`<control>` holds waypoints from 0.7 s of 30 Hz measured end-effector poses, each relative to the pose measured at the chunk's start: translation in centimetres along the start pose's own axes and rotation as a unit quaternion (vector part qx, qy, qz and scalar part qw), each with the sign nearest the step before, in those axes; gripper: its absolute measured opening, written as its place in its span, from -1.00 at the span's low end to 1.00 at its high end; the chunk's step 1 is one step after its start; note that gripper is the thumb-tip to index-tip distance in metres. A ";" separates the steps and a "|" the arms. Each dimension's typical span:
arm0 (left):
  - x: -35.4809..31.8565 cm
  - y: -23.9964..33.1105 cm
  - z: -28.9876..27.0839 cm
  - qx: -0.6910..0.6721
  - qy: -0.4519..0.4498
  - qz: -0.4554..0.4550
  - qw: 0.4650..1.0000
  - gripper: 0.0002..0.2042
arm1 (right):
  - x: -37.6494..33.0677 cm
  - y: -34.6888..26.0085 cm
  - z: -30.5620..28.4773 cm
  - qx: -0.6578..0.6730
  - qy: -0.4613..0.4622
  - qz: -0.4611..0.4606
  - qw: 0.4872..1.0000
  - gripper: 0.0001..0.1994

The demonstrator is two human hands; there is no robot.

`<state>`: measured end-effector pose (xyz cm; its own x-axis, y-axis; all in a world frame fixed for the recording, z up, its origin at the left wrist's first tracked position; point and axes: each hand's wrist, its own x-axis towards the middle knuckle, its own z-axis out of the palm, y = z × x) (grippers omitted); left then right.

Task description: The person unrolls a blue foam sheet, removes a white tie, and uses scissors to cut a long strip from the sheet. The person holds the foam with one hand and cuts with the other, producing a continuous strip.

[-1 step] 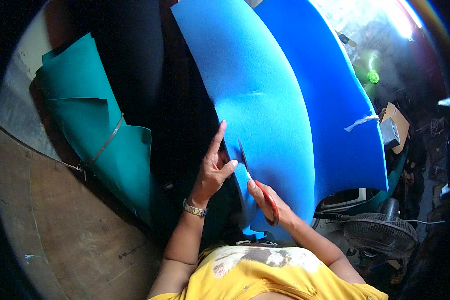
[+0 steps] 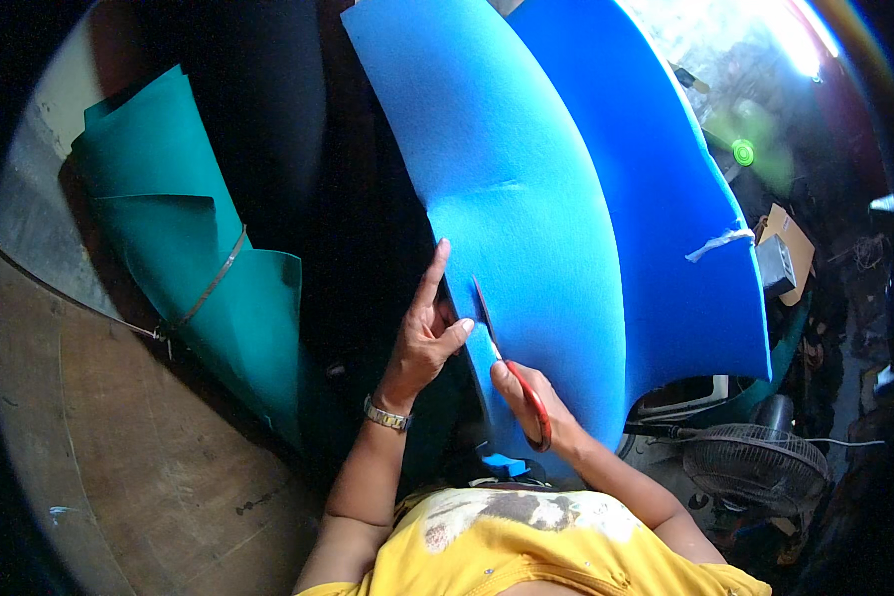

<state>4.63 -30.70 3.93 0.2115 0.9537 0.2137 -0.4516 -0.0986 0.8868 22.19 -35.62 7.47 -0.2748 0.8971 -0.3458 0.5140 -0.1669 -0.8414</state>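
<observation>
A long sheet of bright blue foam (image 2: 507, 169) stretches away from me over a dark surface. My right hand (image 2: 526, 397) grips red-handled scissors (image 2: 512, 372), whose blades cut into the sheet's left edge. My left hand (image 2: 427, 333), with a metal wristwatch on the wrist, holds the sheet's edge just left of the blades, index finger stretched out along it. A small blue offcut (image 2: 507, 463) lies near my yellow shirt.
A second blue foam sheet (image 2: 666, 219) lies to the right with a white tape strip (image 2: 720, 241) on it. Rolled green foam (image 2: 189, 258), tied with a band, lies at left on a wooden floor (image 2: 119, 447). A floor fan (image 2: 755, 462) and boxes stand at right.
</observation>
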 end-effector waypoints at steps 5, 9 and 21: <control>0.0 -0.4 0.0 -0.007 0.016 0.028 0.999 -0.12 | 0.2 0.2 0.4 -0.010 0.000 0.031 0.999 -0.27; -0.7 -0.7 -0.1 -0.003 -0.012 0.006 1.000 -0.11 | 1.5 0.0 -0.2 0.027 -0.019 0.001 0.999 -0.27; 4.6 0.5 -1.8 0.043 0.094 0.058 0.993 -0.38 | 1.8 -1.2 -0.3 0.028 0.007 0.010 1.000 -0.33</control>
<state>3.82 -25.86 4.61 -0.0074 0.9700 0.2432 -0.3864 -0.2271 0.8940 21.26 -33.69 8.00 -0.2533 0.8986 -0.3583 0.4730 -0.2081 -0.8562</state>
